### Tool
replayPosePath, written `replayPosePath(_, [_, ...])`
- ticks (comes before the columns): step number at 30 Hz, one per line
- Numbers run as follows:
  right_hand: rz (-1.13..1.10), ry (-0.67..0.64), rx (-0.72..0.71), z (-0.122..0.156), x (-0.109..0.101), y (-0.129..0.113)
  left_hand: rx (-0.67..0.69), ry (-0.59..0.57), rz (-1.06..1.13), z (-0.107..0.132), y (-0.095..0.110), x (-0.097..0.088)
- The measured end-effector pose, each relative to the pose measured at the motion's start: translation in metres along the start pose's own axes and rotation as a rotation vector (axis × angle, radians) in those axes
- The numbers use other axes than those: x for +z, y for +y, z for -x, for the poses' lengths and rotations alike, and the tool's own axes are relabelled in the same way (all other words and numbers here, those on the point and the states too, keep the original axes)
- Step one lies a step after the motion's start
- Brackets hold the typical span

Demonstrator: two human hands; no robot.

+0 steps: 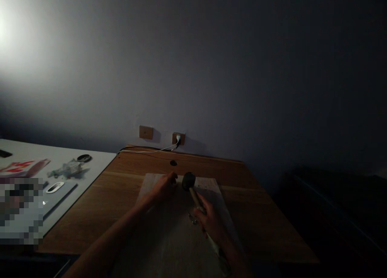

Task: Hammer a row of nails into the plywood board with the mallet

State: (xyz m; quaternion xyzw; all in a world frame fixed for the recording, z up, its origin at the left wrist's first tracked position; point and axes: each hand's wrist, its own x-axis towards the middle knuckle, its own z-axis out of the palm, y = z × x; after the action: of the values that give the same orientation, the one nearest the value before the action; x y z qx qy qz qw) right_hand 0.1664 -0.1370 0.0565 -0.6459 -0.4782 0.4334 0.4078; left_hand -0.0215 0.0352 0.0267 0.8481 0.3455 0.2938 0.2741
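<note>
My right hand (208,217) is wrapped round the pale handle of a mallet (189,181), probably a rubber one, whose dark rounded head points away from me over the far part of a pale board (169,233). To the left of that head, my left hand (165,186) rests at the board's far side with its fingers curled together. Whatever those fingers may hold is too dark and small to make out. A small shiny metal piece (192,218) shows on the board just left of my right hand; its kind is unclear.
Beneath the board is a wooden table (99,213) with a cable hole (173,163). A plug and cables (177,141) run from a wall socket along its back edge. On the white table (102,159) at left lie a crumpled plastic bag (70,169), a red-and-white packet (27,168) and a grey laptop-like slab (65,195).
</note>
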Motion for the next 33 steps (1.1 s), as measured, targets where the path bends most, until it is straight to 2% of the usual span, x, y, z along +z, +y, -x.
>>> replayPosePath(3, [0.010, 0.028, 0.031, 0.014, -0.012, 0.010, 0.122, -0.054, -0.159, 0.014, 0.027, -0.010])
replayPosePath(6, [0.038, 0.012, 0.035, 0.024, -0.020, 0.014, 0.394, -0.238, -0.251, 0.026, 0.056, -0.008])
replayPosePath(8, [0.055, -0.007, 0.051, 0.026, -0.021, 0.015, 0.556, -0.290, -0.340, 0.031, 0.069, 0.000])
replayPosePath(11, [0.050, 0.011, 0.083, 0.025, -0.021, 0.017, 0.684, -0.290, -0.481, 0.036, 0.076, 0.013])
replayPosePath(15, [0.061, 0.009, 0.074, 0.024, -0.020, 0.019, 0.711, -0.271, -0.560, 0.038, 0.076, 0.024])
replayPosePath(18, [0.058, 0.007, 0.073, 0.025, -0.021, 0.017, 0.682, -0.290, -0.535, 0.036, 0.074, 0.021])
replayPosePath(20, [0.059, 0.003, 0.077, 0.027, -0.021, 0.015, 0.591, -0.286, -0.448, 0.032, 0.069, 0.012])
replayPosePath(22, [0.062, -0.005, 0.085, 0.027, -0.021, 0.016, 0.426, -0.239, -0.310, 0.025, 0.057, -0.001])
replayPosePath(24, [0.056, 0.006, 0.101, 0.027, -0.021, 0.019, 0.240, -0.133, -0.180, 0.018, 0.040, -0.014])
replayPosePath(26, [0.055, 0.018, 0.114, 0.027, -0.021, 0.023, 0.078, -0.043, -0.146, 0.012, 0.021, -0.025])
replayPosePath(28, [0.044, 0.027, 0.125, 0.026, -0.021, 0.026, -0.029, -0.009, -0.149, 0.009, 0.006, -0.030])
replayPosePath(30, [0.021, 0.032, 0.143, 0.026, -0.020, 0.028, -0.079, -0.006, -0.149, 0.008, -0.002, -0.030])
replayPosePath(33, [0.001, 0.030, 0.144, 0.026, -0.019, 0.026, -0.086, -0.017, -0.124, 0.008, -0.005, -0.026])
